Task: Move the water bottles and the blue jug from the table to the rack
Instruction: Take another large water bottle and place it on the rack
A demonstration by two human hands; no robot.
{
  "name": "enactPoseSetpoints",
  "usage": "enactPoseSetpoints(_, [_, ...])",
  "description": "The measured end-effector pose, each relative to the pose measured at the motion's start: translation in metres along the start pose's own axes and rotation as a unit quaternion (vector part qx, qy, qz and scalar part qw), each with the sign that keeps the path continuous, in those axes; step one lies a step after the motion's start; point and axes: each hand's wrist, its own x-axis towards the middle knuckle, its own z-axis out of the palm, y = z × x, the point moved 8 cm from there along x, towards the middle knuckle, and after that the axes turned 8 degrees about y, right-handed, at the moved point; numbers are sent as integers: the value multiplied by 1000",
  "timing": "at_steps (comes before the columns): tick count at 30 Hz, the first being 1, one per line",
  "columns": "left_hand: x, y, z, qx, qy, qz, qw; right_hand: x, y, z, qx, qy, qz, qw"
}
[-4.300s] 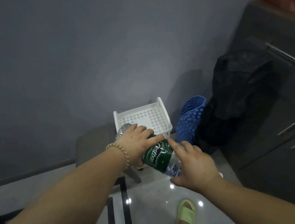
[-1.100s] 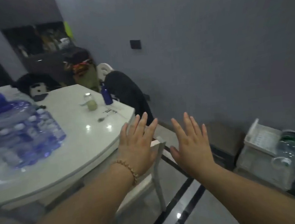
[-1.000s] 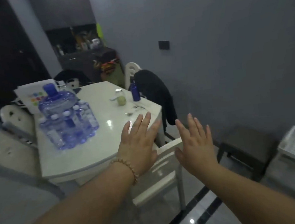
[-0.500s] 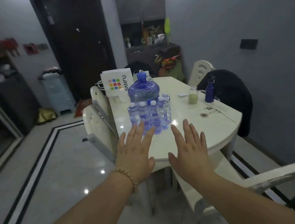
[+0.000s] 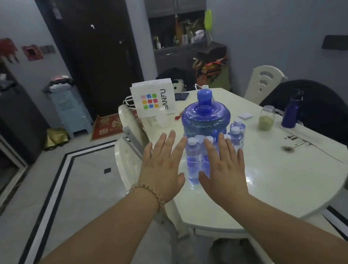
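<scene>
Reaching for the next pick: left hand [image 5: 164, 170] and right hand [image 5: 222, 169] spread wide, empty, near water bottles [image 5: 193, 161] fronting blue jug [image 5: 205, 118] on table [image 5: 278, 175]. Next: probably closing around 1 bottle.

Blue jug [image 5: 206, 118]; clear bottles [image 5: 193, 161], white caps; white table [image 5: 278, 175]; multicoloured-squares bag [image 5: 153, 98].

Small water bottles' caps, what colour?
White caps on the small water bottles, clear in the head view; the blue jug behind has a blue cap.
</scene>
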Motion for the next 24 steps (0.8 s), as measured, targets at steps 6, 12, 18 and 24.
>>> enactPoseSetpoints(6, [40,-55,65,-25,-9,44,999,33,-21,56,-49,-22,54,997])
enactPoseSetpoints(12, [80,-113,105,-80,-13,124,989,62,-48,88,-78,18,151,985])
enactPoseSetpoints(18, [126,-164,130,-112,-4,230,967,89,-97,113,-119,39,236,964])
enactPoseSetpoints(24, [186,-165,152,-172,34,266,948,129,-104,130,-191,27,239,952])
